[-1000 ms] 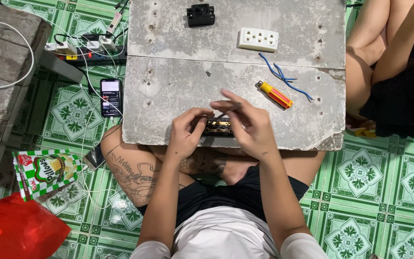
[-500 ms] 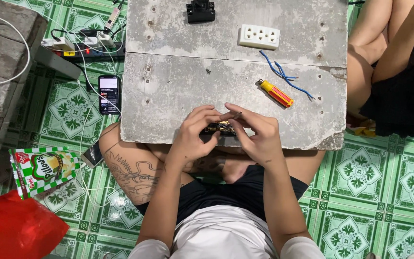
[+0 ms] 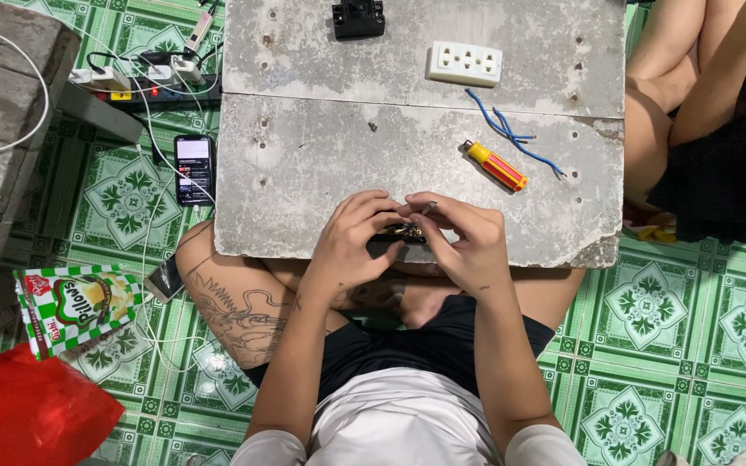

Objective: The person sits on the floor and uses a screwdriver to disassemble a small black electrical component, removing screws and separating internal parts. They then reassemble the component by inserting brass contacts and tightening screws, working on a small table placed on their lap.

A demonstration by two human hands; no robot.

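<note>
Both my hands meet over a small black electrical part (image 3: 401, 235) at the near edge of the grey concrete slab (image 3: 321, 147). My left hand (image 3: 351, 242) grips the part from the left side. My right hand (image 3: 464, 237) curls over it from the right, and a thin metal tip (image 3: 429, 208) sticks out between its fingers. Most of the part is hidden by my fingers.
On the slab lie a yellow and red screwdriver (image 3: 496, 166), blue wires (image 3: 507, 129), a white socket plate (image 3: 464, 63) and a black part (image 3: 358, 17). A phone (image 3: 193, 166), a power strip (image 3: 144, 84) and a snack bag (image 3: 79, 302) are on the floor at left. Another person (image 3: 710, 129) sits at right.
My hands have closed in tighter over the black part; the right hand's fingers have curled down over it. Nothing else on the slab moved.
</note>
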